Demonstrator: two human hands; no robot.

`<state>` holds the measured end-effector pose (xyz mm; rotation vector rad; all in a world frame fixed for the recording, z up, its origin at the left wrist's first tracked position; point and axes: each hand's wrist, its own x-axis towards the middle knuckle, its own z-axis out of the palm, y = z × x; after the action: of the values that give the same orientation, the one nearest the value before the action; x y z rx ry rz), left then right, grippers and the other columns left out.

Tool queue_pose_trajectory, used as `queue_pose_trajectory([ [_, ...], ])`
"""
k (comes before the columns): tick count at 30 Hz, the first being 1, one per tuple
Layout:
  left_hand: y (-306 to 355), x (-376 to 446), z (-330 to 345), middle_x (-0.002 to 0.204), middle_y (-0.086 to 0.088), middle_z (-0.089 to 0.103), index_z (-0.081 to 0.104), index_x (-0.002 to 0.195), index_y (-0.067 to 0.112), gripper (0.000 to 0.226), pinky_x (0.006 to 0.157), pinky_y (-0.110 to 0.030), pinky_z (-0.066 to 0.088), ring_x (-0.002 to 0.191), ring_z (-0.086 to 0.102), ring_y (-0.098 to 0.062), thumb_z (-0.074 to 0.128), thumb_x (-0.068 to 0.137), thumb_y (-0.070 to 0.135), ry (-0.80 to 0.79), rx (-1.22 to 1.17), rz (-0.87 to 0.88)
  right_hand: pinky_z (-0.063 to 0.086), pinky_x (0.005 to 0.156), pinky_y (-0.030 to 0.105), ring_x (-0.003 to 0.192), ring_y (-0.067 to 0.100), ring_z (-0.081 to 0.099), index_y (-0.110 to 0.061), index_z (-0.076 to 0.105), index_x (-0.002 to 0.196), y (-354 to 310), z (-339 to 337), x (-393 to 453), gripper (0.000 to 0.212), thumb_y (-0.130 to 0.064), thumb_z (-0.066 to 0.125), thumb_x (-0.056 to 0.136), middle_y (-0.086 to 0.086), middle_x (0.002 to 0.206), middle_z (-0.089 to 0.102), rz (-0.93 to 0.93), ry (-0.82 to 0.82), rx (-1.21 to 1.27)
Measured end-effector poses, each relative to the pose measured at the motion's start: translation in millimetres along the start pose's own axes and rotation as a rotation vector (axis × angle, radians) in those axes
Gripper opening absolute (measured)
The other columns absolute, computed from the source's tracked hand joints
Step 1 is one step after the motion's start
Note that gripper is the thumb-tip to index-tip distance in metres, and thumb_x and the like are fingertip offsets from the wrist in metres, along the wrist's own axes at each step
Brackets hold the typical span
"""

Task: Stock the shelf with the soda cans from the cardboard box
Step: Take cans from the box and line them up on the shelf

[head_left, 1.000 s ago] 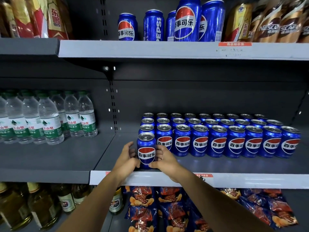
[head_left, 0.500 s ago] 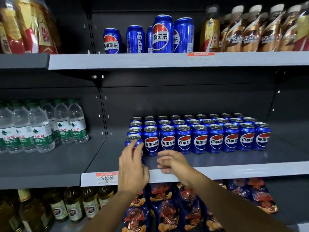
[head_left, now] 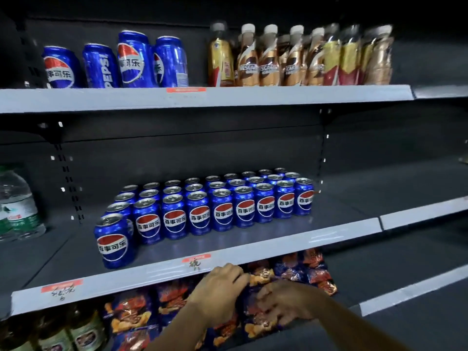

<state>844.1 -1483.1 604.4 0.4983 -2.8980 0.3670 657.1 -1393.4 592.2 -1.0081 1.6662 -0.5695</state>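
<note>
Standing alone at the shelf (head_left: pixel 228 257) front, left of the packed block: front soda can (head_left: pixel 115 243). Rigid, smooth, likely heavy when full, denting if squeezed; gripping round mid-body. Hanging below shelf edge, holding nothing: left hand (head_left: pixel 217 295) loosely curled, right hand (head_left: pixel 283 304) blurred, fingers spread. Cardboard box not showing.

Shop, stocked shelves (head_left: pixel 202 97), price labels (head_left: pixel 196 258)

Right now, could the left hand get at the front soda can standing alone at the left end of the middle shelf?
Probably yes. The left hand holds nothing and sits just below the shelf edge, right of the front can. Nothing stands before that can, so the way up and leftward looks free.
</note>
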Motion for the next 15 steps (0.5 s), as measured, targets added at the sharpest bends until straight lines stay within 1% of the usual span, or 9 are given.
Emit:
queue_pose_trajectory([
  [1,12.7,11.5,-2.4,0.123,-0.001,0.051,0.045,0.13,0.021,0.058,0.096,-0.031,0.044,0.112,0.05,-0.021,0.062,0.075,0.023,-0.053,-0.014,0.001,0.049,0.077,0.028,0.095,0.018,0.064,-0.022,0.058,0.109,10.4,-11.5,-4.0,0.026,-0.031,0.064,0.085,0.001,0.111,0.064,0.014,-0.006,0.001],
  [2,24.1,22.7,0.1,0.128,-0.004,0.046,0.039,0.135,0.019,0.056,0.1,-0.034,0.039,0.118,0.044,-0.024,0.055,0.081,0.022,-0.115,-0.047,-0.011,0.048,0.079,0.028,0.096,0.017,0.063,-0.023,0.058,0.11,20.6,-23.2,-7.7,0.026,-0.031,0.063,0.086,-0.001,0.11,0.064,0.03,-0.007,0.006],
  [4,47.0,43.5,4.3,0.131,-0.005,0.044,0.035,0.139,0.02,0.057,0.101,-0.036,0.038,0.121,0.041,-0.026,0.052,0.085,0.027,-0.211,-0.145,-0.067,0.05,0.082,0.028,0.099,0.014,0.062,-0.025,0.058,0.112,40.6,-46.0,-14.5,0.028,-0.032,0.066,0.086,-0.002,0.113,0.063,0.053,0.015,0.017],
  [7,77.6,72.2,27.1,0.137,-0.001,0.045,0.039,0.137,0.026,0.055,0.099,-0.031,0.04,0.126,0.045,-0.025,0.054,0.085,0.037,-0.326,-0.316,-0.191,0.051,0.087,0.031,0.097,0.015,0.063,-0.025,0.058,0.113,71.6,-74.3,-21.9,0.034,-0.034,0.069,0.082,0.001,0.118,0.062,0.065,0.046,0.034],
  [9,98.9,89.4,45.6,0.136,-0.001,0.048,0.044,0.133,0.027,0.051,0.096,-0.027,0.04,0.124,0.047,-0.023,0.054,0.086,0.041,-0.374,-0.389,-0.252,0.051,0.083,0.029,0.096,0.016,0.063,-0.022,0.058,0.118,92.5,-91.0,-26.7,0.041,-0.034,0.069,0.081,0.001,0.115,0.062,0.066,0.051,0.014],
  [10,109.4,98.0,58.2,0.134,-0.003,0.051,0.045,0.132,0.027,0.049,0.095,-0.027,0.041,0.122,0.049,-0.024,0.054,0.085,0.04,-0.412,-0.417,-0.262,0.051,0.083,0.029,0.097,0.016,0.063,-0.021,0.057,0.121,103.3,-99.6,-27.9,0.041,-0.032,0.068,0.083,0.002,0.116,0.063,0.08,0.05,0.01],
  [12,131.7,109.1,78.9,0.131,-0.003,0.053,0.048,0.13,0.027,0.048,0.096,-0.029,0.045,0.118,0.052,-0.024,0.055,0.083,0.037,-0.507,-0.48,-0.286,0.05,0.084,0.029,0.102,0.017,0.062,-0.02,0.055,0.123,128.9,-115.0,-26.9,0.037,-0.029,0.064,0.089,0.003,0.119,0.062,0.132,0.026,0.006],
  [15,158.6,117.8,112.8,0.136,0.002,0.05,0.047,0.129,0.03,0.049,0.1,-0.031,0.044,0.118,0.053,-0.022,0.054,0.082,0.041,-0.594,-0.569,-0.323,0.051,0.076,0.025,0.103,0.016,0.062,-0.023,0.054,0.119,166.4,-132.3,-20.2,0.031,-0.033,0.062,0.091,-0.001,0.116,0.062,0.206,-0.018,-0.016],
])
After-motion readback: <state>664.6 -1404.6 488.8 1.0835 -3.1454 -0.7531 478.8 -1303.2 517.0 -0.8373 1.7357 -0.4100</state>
